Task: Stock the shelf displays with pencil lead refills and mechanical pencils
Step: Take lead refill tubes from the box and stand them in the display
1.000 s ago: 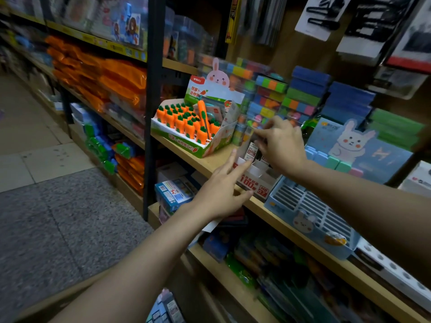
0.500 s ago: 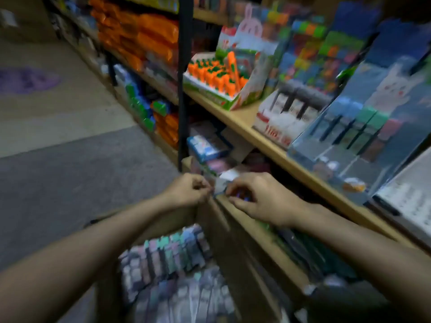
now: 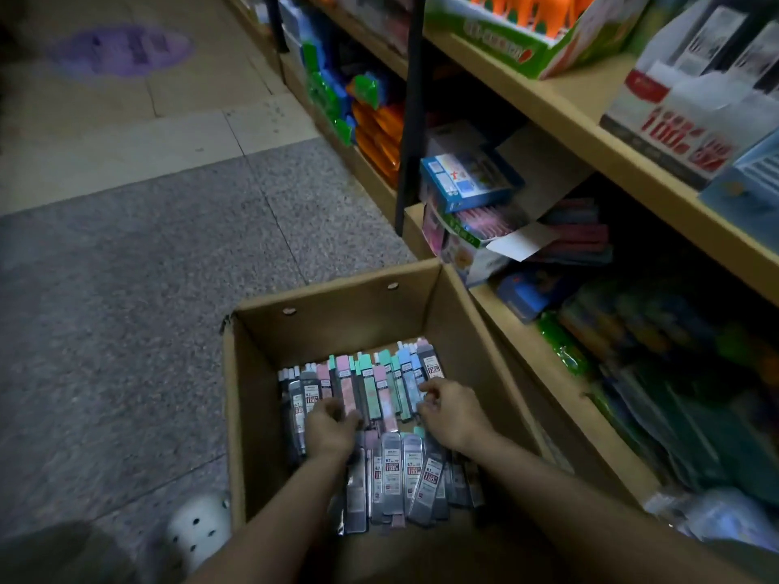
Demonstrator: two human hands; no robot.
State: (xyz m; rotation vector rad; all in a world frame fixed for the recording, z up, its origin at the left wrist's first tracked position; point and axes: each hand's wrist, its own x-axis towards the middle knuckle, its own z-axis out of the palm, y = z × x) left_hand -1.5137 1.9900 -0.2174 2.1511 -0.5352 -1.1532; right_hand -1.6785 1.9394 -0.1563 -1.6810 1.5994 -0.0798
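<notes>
Low in the frame, your left hand and right hand curl onto flat, glossy lead refill packs inside the plain cardboard box.

Stationery shop aisle. Wooden shelves w/ dark metal upright, tiers packed w/ packaged goods: carrot display box, red-print display box w/ "100", blue box, orange packs. Carton of carded refill packs on speckled tile floor by bottom shelf.
</notes>
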